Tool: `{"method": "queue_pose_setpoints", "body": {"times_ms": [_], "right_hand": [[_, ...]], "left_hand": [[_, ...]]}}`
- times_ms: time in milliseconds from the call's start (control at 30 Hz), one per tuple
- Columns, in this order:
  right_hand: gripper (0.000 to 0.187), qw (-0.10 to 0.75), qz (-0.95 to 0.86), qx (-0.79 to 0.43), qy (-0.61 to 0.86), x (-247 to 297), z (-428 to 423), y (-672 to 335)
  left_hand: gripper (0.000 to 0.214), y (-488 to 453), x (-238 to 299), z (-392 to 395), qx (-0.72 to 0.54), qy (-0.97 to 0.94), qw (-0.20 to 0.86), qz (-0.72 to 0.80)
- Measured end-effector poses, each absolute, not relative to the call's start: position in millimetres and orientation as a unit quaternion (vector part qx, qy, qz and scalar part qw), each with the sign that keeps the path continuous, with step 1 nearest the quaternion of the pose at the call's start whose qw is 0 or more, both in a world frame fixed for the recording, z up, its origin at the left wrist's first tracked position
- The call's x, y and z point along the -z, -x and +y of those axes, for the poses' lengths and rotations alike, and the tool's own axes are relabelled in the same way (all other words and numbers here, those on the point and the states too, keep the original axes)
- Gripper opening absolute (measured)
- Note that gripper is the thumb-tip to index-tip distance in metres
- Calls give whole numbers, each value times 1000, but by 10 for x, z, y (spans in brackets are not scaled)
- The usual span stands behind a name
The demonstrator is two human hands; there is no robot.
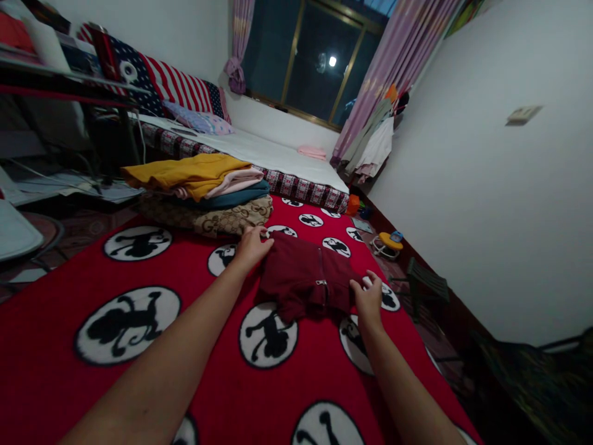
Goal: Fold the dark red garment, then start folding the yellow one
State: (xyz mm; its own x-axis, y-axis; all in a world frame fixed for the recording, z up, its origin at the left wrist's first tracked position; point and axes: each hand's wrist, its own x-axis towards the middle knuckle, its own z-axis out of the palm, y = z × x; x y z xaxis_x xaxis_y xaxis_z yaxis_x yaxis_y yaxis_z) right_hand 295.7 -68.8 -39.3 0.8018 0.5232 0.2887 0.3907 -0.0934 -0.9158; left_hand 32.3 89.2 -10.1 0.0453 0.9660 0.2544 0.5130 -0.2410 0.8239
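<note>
A dark maroon zip-up jacket (296,272) lies folded on a red blanket (217,364) printed with black monkey figures in white ovals. Its zipper, with a metal pull, faces up near the right part. My left hand (252,247) is closed at the jacket's far left corner, fingers bent over the cloth. At the right edge, my right hand (369,296) has its thumb against the fabric and its fingers curled around the side. Just beyond my left hand sits a stack of folded clothes: a mustard-yellow garment (189,173) on top, pink and teal ones under it, a brown patterned piece (208,216) lowest.
Another bed (273,151) with a pale sheet stands beneath the window. To the left is a cluttered desk (69,86) and a chair (18,232). Along the right wall are a yellow stool (390,241), a dark green folding stool (426,281) and hanging clothes (375,145).
</note>
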Motion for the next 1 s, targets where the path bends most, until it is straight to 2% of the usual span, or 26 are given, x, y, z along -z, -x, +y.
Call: {"method": "queue_pose_setpoints", "body": {"times_ms": [67,167,233,333,433,500,533,600,700,800,900,1000], "right_hand": [[54,542,-392,-1,743,429,-766,-2982],[43,475,-469,31,744,484,-851,-2922],[42,445,-491,43,748,507,-878,-2863],[39,435,-508,40,742,461,-877,-2804],[29,473,-521,33,709,327,-864,-2781],[25,500,-519,24,693,247,-876,-2779],[25,493,-519,12,698,220,-891,-2783],[25,426,-523,-9,738,191,-936,-2802],[25,328,-517,33,790,151,-977,-2827],[32,368,-544,91,749,55,-873,-2787],[40,392,-605,47,692,-12,-597,-2676],[49,292,-631,-31,718,67,-272,-2601]], "left_hand": [[28,-312,32,811,-320,-716,231,576],[46,-314,-82,659,-155,-771,192,588],[54,-337,-107,566,-110,-791,174,576],[46,-381,-87,500,-116,-818,147,544],[31,-363,-104,551,-143,-831,134,521],[29,-293,-156,618,-174,-827,124,520],[29,-246,-187,646,-188,-823,118,523],[29,-158,-242,664,-194,-815,103,537],[32,-150,-296,581,-175,-809,52,559],[36,-372,-306,453,-215,-835,33,506],[41,-709,-220,445,-212,-905,93,357],[52,-945,-13,618,-134,-929,122,323]]}}
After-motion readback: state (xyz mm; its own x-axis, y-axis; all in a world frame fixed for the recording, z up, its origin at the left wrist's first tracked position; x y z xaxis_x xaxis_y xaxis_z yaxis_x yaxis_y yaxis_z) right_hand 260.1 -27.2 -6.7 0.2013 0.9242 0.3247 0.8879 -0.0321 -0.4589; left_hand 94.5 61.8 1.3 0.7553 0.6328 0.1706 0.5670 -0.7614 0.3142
